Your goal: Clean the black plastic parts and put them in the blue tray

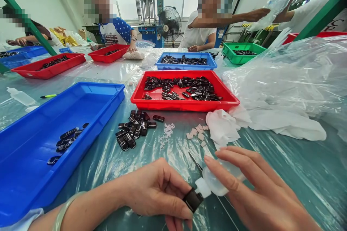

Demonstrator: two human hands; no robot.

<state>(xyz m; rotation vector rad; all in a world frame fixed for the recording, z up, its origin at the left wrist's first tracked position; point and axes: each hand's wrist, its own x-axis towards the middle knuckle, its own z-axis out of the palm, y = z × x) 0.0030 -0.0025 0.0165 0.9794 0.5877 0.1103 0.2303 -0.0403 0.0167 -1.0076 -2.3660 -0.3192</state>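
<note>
My left hand (159,193) pinches a small black plastic piece (193,200) between thumb and fingers. A translucent squeeze bottle (217,178) is in my right hand (255,184), its fingers laid along the near side and the thumb hidden. The bottle's white nozzle (202,187) meets the upper edge of the black piece; whether anything comes out cannot be seen. Metal tweezers (195,161) lie on the table, partly behind the bottle. Past my hands are a pile of black pieces (135,126), small white bits (166,133) and pale beige blocks (199,131).
A blue tray (103,92) holding some black pieces stands at left. Ahead is a red tray (184,106) with many more. White cloth (223,128) and clear plastic sheeting (284,79) lie at right. Several people sit opposite, near other trays and a fan (168,24).
</note>
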